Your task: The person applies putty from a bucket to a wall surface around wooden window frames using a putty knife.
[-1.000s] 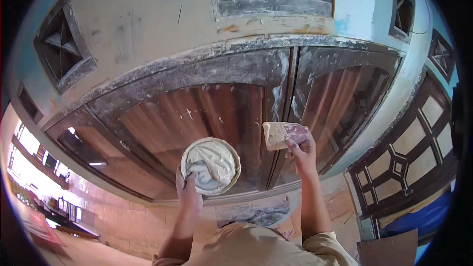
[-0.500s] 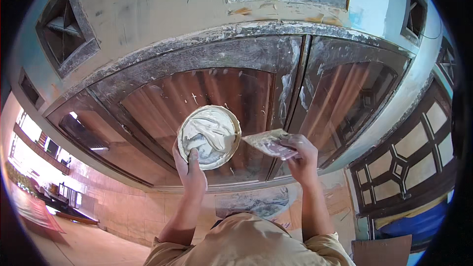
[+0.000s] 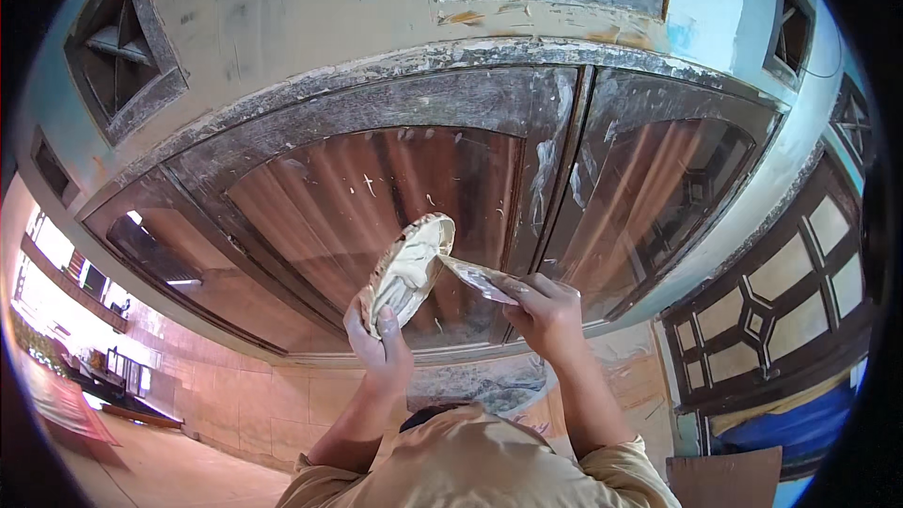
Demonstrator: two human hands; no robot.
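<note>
My left hand (image 3: 380, 346) grips the lower edge of a shallow round bowl (image 3: 379, 284), with the thumb over the rim. The bowl is tilted on its side, its opening turned to the right. Thick off-white putty (image 3: 410, 268) covers the inside. In my right hand (image 3: 549, 316) is a flat, putty-smeared spreader (image 3: 480, 280), held between thumb and fingers. Its far end touches, or comes very near, the bowl's right rim. Both hands are in front of a dark wooden window with glass panes (image 3: 451, 169), whose frame carries white smears.
A beige, patchy wall (image 3: 301, 19) with vent openings rises above the window. A dark lattice door (image 3: 762, 306) stands at the right, beside a blue cloth (image 3: 800, 423). Below lies a tiled floor (image 3: 235, 404) with a stained sheet (image 3: 480, 386) on it. A brown board (image 3: 724, 478) is at the lower right.
My left hand has tipped the bowl from nearly face-on to steeply sideways. My right hand has moved left and slightly down, bringing the spreader to the bowl's rim.
</note>
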